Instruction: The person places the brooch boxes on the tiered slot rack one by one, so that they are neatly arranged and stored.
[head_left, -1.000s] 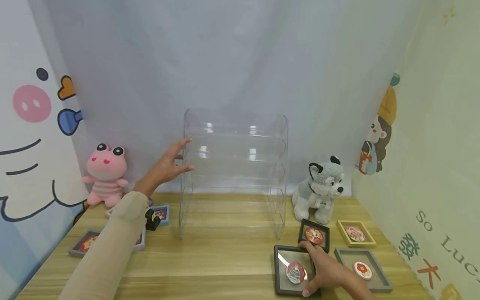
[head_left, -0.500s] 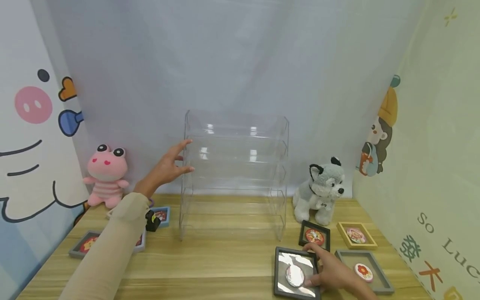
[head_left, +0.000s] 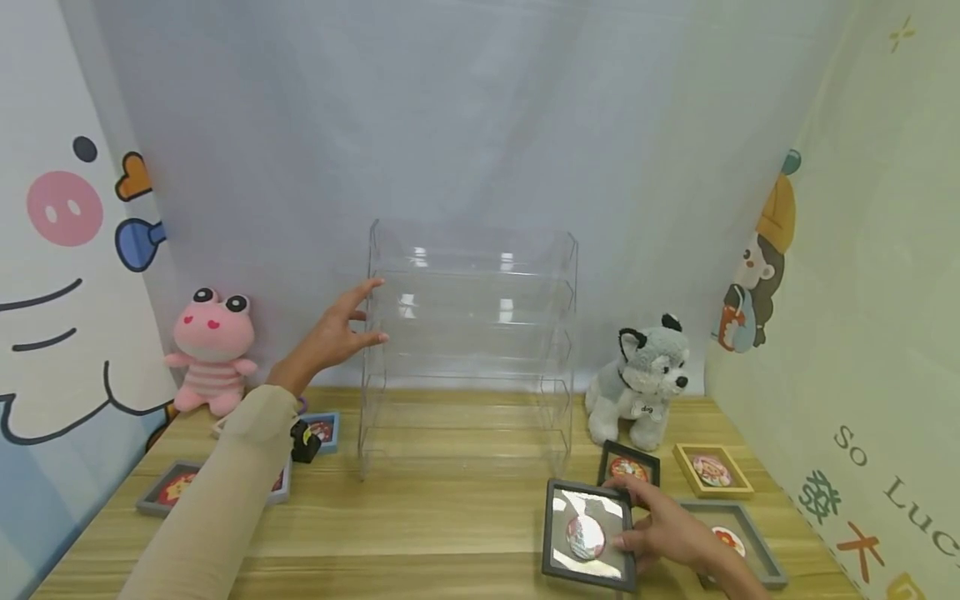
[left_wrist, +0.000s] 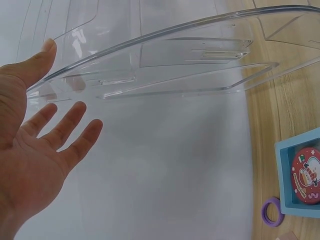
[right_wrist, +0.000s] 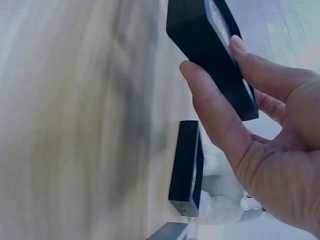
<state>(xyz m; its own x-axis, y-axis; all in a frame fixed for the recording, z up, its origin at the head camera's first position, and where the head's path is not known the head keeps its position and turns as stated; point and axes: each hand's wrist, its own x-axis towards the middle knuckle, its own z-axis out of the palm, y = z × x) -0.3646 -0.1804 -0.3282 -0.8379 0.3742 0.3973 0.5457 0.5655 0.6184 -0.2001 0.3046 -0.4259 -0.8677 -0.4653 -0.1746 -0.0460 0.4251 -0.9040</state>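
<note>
your right hand (head_left: 667, 533) pinched the black frame (head_left: 588, 533), tilted above the table (head_left: 450, 525) near the toy dog (head_left: 641, 379). your left hand (head_left: 330, 337), fingers spread, touched the clear shelf rack (head_left: 468, 333).

Clear glossy plastic rack (head_left: 468, 333), wood-grain table (head_left: 420, 525)

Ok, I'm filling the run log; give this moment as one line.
left hand: open, touching clear shelf | right hand: gripping black frame | table: wood

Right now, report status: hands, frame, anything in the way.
Left hand open against clear rack. Right hand grips dark frame, tilted off table. Small black frame just behind.
</note>
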